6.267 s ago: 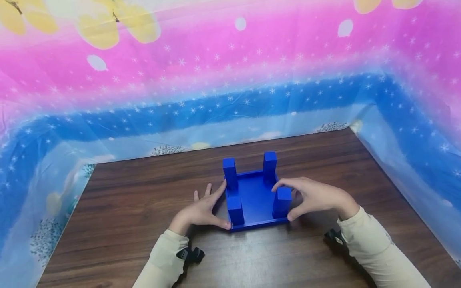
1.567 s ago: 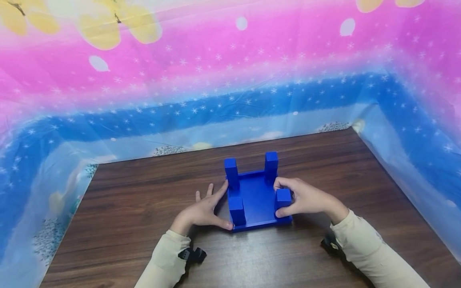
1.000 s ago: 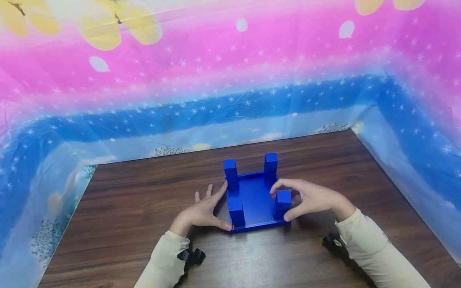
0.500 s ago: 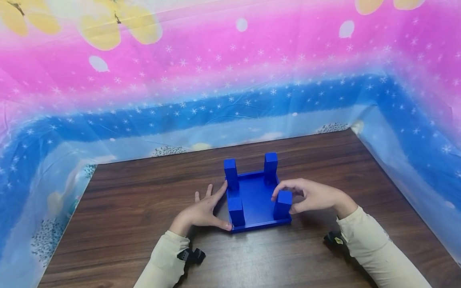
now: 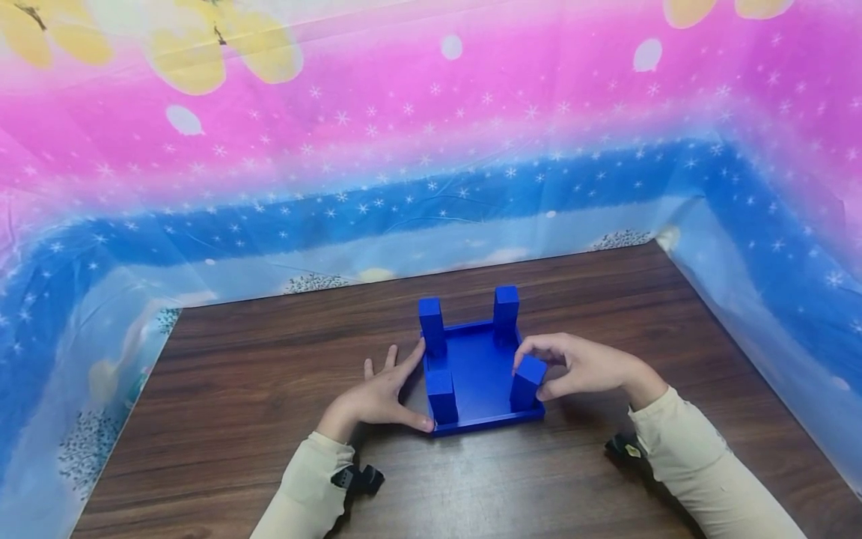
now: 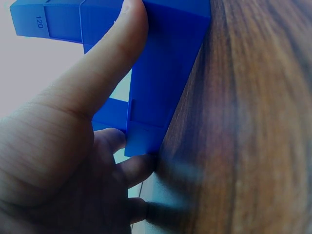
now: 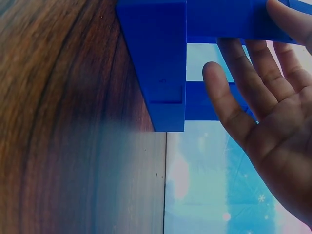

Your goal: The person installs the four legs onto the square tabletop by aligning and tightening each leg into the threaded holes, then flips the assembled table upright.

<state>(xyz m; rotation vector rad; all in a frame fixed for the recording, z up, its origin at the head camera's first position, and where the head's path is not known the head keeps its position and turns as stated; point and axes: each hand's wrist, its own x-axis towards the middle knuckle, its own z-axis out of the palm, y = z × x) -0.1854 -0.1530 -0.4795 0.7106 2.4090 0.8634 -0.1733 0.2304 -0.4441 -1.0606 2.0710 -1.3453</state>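
A blue square panel (image 5: 480, 378) with a low rim lies on the table, an upright square leg at each corner, like a small upturned table. My right hand (image 5: 592, 367) has thumb and fingers round the near right leg (image 5: 527, 388), which is turned askew to the panel's edges. Along the left side, my left hand (image 5: 380, 393) is spread, its thumb on the near corner beside the near left leg (image 5: 442, 398) and a fingertip by the far left leg (image 5: 433, 329). In the left wrist view, the number 120 shows on a blue leg (image 6: 63, 22).
The far right leg (image 5: 506, 318) stands at the back corner. The wood-grain table (image 5: 269, 374) extends round the panel. A pink and blue printed cloth (image 5: 377, 202) hangs along its back and sides. Small black devices are on both wrists, the left device (image 5: 360, 477) lying near the tabletop.
My right hand has loosened, shifted round the near right leg and taken it again. That leg has turned from nearly square to askew. My left hand and the panel stay in place.
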